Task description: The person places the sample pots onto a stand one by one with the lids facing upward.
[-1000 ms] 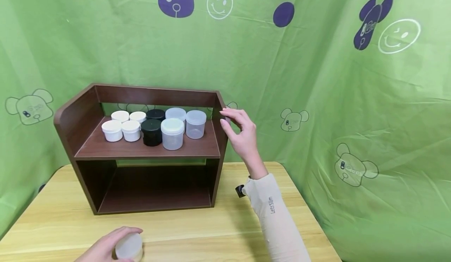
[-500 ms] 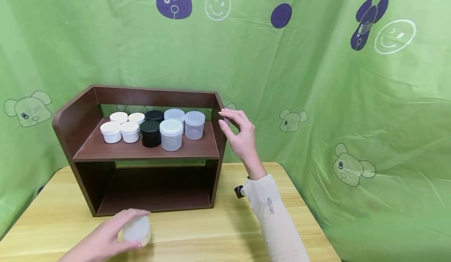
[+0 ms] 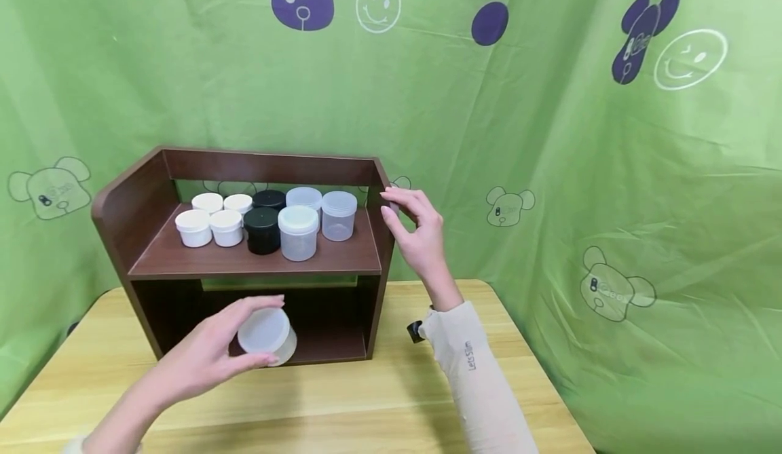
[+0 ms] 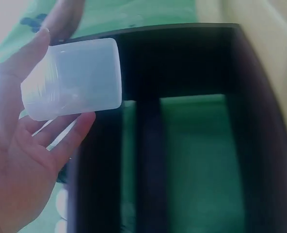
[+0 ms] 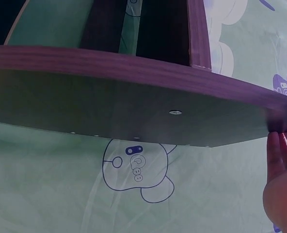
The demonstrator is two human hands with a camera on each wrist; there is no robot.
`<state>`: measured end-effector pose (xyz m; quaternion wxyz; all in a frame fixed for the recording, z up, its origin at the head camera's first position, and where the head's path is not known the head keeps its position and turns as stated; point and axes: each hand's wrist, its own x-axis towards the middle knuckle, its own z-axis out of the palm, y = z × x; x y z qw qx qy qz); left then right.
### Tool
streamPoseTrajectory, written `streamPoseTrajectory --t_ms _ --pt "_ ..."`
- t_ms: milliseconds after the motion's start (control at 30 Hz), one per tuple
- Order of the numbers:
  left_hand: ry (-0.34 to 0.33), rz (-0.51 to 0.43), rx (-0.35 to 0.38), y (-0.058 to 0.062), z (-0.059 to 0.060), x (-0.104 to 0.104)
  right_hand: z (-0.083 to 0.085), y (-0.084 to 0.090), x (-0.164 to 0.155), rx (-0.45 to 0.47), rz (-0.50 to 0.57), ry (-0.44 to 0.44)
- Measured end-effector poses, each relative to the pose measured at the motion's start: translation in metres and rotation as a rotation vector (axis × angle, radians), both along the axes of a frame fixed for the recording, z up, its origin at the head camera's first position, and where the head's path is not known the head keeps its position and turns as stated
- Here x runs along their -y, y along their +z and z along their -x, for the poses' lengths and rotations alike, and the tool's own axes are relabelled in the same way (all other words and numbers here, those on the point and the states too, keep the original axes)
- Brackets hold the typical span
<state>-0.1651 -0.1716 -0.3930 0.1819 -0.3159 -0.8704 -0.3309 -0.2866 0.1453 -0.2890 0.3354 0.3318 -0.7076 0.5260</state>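
Left hand (image 3: pixel 210 352) grips a frosted plastic jar (image 3: pixel 267 335) lying on its side, lower centre of the head view, before the shelf's (image 3: pixel 256 258) bottom opening. Right hand (image 3: pixel 418 233), fingers relaxed, steadies the shelf's right panel. Jar looks light, stiff, smooth, likely slippery; hold best around the body.

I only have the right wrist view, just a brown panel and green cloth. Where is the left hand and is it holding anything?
Observer: The left hand grips a translucent jar, tilted, in front of the shelf unit's lower opening.
Operator: Is anything on the upper shelf?
Observer: Yes, eight lidded jars: four white jars, two black jars, two clear jars.
Operator: And the right hand?
Observer: The right hand has fingertips at the unit's right side panel.
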Motion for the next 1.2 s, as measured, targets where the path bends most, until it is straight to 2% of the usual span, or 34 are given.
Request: streamPoseTrajectory --t_ms 167,467,700,900,1067,1200 --pt "-0.029 0.013 -0.058 0.027 0.013 -0.011 0.000 0.000 0.001 -0.006 0.005 0.003" --pt "-0.084 -0.081 -0.034 0.060 0.040 -0.032 0.001 -0.001 0.001 -0.007 0.005 0.004" --pt "-0.034 -0.119 -0.027 0.082 0.056 -0.050 0.033 -0.021 -0.009 -0.031 -0.001 0.009" --pt "-0.023 -0.118 -0.056 0.094 0.069 -0.064 0.033 -0.020 -0.008 -0.032 -0.002 0.011" --pt "-0.001 -0.102 -0.091 0.099 0.082 -0.074 0.031 -0.020 -0.006 -0.012 0.001 0.000" --pt "0.022 -0.086 -0.106 0.100 0.090 -0.079 0.022 -0.015 -0.003 0.001 -0.002 -0.012"
